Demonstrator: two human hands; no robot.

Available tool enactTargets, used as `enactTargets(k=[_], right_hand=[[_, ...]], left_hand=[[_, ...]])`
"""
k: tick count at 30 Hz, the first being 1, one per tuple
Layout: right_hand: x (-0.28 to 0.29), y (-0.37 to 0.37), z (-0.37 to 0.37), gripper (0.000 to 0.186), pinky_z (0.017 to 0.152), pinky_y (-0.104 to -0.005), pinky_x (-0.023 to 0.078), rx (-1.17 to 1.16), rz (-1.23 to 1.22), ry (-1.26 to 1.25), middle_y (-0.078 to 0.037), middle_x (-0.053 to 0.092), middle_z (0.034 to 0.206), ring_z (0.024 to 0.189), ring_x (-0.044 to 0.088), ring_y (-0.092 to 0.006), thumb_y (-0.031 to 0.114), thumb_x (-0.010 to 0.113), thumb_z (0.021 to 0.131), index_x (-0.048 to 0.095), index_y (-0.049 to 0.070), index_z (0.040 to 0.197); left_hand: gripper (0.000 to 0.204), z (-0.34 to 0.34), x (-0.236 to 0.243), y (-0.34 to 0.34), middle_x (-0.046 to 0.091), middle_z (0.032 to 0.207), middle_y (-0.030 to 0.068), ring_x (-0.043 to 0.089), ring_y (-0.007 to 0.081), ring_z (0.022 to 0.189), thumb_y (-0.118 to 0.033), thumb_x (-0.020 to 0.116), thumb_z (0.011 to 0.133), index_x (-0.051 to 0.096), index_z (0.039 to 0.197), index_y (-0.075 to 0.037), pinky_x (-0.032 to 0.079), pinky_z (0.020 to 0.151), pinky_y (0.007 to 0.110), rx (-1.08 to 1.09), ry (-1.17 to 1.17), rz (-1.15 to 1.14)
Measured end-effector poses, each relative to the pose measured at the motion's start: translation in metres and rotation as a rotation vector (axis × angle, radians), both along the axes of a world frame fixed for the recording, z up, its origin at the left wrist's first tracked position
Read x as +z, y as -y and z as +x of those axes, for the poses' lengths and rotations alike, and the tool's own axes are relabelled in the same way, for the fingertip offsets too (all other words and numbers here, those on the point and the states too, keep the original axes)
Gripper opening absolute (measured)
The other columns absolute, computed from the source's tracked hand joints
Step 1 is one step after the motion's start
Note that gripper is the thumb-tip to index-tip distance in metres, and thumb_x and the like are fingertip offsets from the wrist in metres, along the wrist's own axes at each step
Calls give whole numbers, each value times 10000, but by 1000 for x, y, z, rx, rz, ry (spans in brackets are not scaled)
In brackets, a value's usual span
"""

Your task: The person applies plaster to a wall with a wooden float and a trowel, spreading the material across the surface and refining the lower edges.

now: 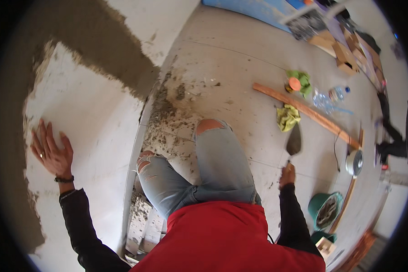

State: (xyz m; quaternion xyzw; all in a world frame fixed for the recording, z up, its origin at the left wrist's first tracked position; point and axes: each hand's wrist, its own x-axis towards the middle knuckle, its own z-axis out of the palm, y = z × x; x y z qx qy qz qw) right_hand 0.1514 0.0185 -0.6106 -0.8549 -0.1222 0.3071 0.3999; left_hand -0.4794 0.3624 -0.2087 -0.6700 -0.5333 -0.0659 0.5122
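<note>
My left hand (53,152) lies on the white wall (99,106), fingers stretched out, a ring on one finger and a dark bracelet at the wrist. Around that white patch runs a band of damp grey-brown mortar (95,41). My right hand (287,176) is wrapped round the handle of a pointed trowel (294,141), held out to the right above the floor. The blade looks dark, and just past its tip is a crumpled yellow-green cloth or bag (288,118).
Mortar crumbs (172,102) litter the floor along the wall. Right of me lie a long wooden plank (308,112), plastic bottles (337,94), a green bucket (326,211) holding grey mix, and a round white-rimmed object (354,162). Cardboard boxes (346,59) stand at the far right; a person's dark-clothed legs (391,136) show nearby.
</note>
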Motion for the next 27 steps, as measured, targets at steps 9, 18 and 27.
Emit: enactTargets(k=[9, 18, 27], right_hand=[[-26, -327, -77, 418, 467, -370, 461, 496, -195, -147, -138, 589, 746, 528, 565, -225, 396, 479, 932, 587, 26, 1094], [-15, -405, -251, 422, 774, -473, 528, 1070, -371, 376, -264, 648, 1037, 904, 644, -415, 318, 512, 931, 531, 23, 1233], [-50, -522, -239, 330, 732, -386, 516, 1086, -265, 550, -172, 654, 959, 831, 640, -314, 334, 512, 945, 584, 24, 1033]], left_hand=[[439, -5, -9, -5, 455, 1456, -62, 348, 242, 1390, -337, 545, 911, 529, 1329, -205, 231, 1121, 492, 50, 36, 9], [436, -15, -16, -9, 474, 1439, -65, 340, 254, 1391, -387, 565, 885, 569, 1276, -193, 163, 1146, 464, 103, 51, 18], [449, -19, -18, -10, 494, 1422, -38, 351, 254, 1380, -401, 594, 854, 587, 1245, -180, 117, 1162, 424, 91, 33, 37]])
